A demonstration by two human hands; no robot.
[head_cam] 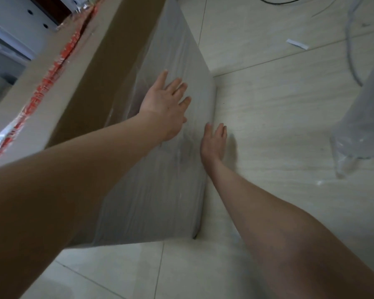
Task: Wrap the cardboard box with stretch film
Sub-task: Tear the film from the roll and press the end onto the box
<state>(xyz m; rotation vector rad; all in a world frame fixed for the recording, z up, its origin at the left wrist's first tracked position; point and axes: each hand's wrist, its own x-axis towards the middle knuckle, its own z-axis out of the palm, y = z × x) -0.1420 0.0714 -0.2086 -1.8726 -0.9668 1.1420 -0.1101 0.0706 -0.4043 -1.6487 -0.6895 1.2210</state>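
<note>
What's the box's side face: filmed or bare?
Filmed: cloudy stretch film covers the cardboard box side under the flat left hand; the brown strip above looks bare.

- Tiled floor: pale tiles with a faint wood-grain pattern and thin grout lines.
- White paper strip: lies flat on the floor, far right.
- Black cable: curves along the far edge of the view.
- Pale cord: runs in a curve across the floor, far right.
- White panel: far left, with small dark holes.
- Dark brown panel: just beside the white panel, on its right.
</note>
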